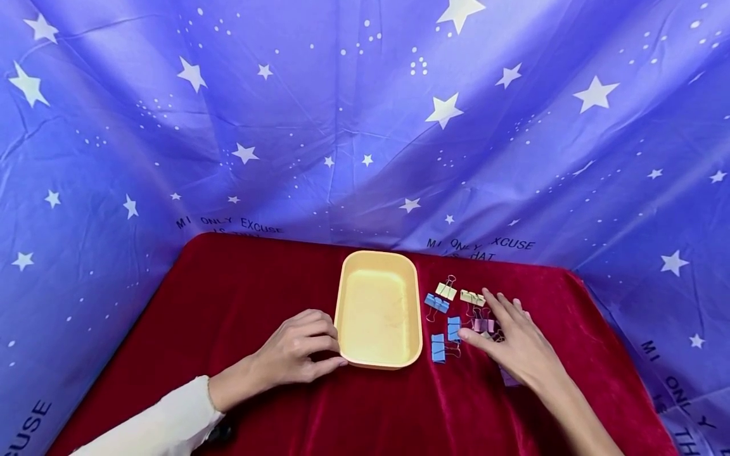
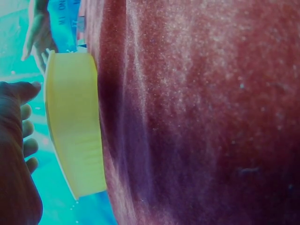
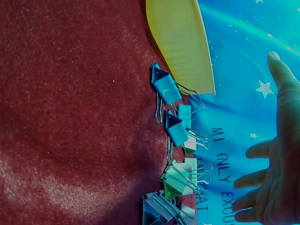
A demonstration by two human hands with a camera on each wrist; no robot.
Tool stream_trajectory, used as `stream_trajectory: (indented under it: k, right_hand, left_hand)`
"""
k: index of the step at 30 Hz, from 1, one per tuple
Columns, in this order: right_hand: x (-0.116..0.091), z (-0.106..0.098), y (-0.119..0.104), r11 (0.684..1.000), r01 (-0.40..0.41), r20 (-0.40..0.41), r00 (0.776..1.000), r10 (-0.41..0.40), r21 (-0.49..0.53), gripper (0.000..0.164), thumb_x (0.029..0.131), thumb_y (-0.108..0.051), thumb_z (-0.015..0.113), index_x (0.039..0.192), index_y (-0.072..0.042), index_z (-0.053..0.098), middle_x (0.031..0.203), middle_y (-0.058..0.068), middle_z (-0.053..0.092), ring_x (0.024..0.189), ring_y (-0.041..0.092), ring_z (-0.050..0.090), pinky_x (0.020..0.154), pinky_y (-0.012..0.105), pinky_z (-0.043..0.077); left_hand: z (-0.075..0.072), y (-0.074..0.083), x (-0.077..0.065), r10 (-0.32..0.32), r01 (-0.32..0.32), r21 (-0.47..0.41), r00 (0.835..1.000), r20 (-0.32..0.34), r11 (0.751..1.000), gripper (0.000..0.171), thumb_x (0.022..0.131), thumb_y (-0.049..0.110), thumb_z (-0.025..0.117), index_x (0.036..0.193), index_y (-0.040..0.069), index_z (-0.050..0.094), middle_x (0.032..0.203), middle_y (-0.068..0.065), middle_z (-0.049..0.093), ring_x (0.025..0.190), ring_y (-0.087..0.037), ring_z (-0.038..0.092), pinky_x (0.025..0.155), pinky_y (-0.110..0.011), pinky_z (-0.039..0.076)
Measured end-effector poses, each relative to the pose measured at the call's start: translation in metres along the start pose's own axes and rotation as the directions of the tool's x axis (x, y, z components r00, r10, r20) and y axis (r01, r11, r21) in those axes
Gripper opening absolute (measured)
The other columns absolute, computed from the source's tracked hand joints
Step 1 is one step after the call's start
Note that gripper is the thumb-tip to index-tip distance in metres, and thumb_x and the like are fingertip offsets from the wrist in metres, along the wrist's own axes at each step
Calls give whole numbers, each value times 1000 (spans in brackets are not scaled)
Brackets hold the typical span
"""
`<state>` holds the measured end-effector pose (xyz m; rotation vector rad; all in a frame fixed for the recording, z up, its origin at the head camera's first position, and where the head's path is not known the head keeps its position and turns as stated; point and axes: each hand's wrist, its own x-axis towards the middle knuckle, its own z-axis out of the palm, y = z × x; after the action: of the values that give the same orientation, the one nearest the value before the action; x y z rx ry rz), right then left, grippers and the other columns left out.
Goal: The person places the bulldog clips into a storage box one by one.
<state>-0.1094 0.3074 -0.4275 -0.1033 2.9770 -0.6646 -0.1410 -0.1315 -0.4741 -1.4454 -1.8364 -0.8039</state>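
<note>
the yellow tray (image 1: 382, 316) stands at the lower centre of the head view on the cloth-covered tabletop (image 1: 245, 285), with a loose cluster of binder clips (image 1: 454, 329) just to its right. nearest its wall lie blue clips (image 1: 438, 348); a pale yellow clip (image 1: 446, 291) sits at the cluster's upper end, and a purple clip (image 1: 483, 325) lies near the right hand (image 1: 513, 345). that hand is spread over the cluster, fingers extended, gripping nothing. the left hand (image 1: 305, 345) is at the tray's lower-left corner, fingers loosely bent; it does not seem to grip the wall, though i cannot tell whether it touches.

the clips look light, stiff and hard to damage, but smooth, and their wire loops probably swivel. a fingertip pinch across the solid body should hold steadier than a wire, which could snag a neighbour. the tray looks light and rigid, likely to slide if nudged; its rim or side wall gives the best hold.
</note>
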Motion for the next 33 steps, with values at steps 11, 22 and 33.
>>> stream_trajectory:
  k: [11,22,33]
  right_hand:
    - [-1,-2,-2,999,-28,-14,1000,27,-38,110,99,-76,68,182,-21,21,182,33,28,167,65,21,122,90,28]
    - [-5,-2,-2,997,-32,-11,999,32,-66,109,100,-77,65,182,-19,22,181,32,30,166,65,26,115,92,33]
    - [-10,5,-3,996,-46,2,999,47,-76,108,99,-79,65,180,-19,28,181,30,32,164,64,30,112,90,40]
  left_hand:
    - [1,-2,3,16,-16,1,1000,13,1000,25,72,9,102,83,14,81,86,3,73,86,-16,71,88,-33,62]
    - [3,-1,3,35,-34,-17,998,49,999,21,76,8,100,83,15,81,87,4,73,84,-13,71,82,-28,61]
    - [8,1,-1,49,-47,-27,996,70,999,20,78,8,98,82,16,80,84,6,72,83,-11,69,82,-26,60]
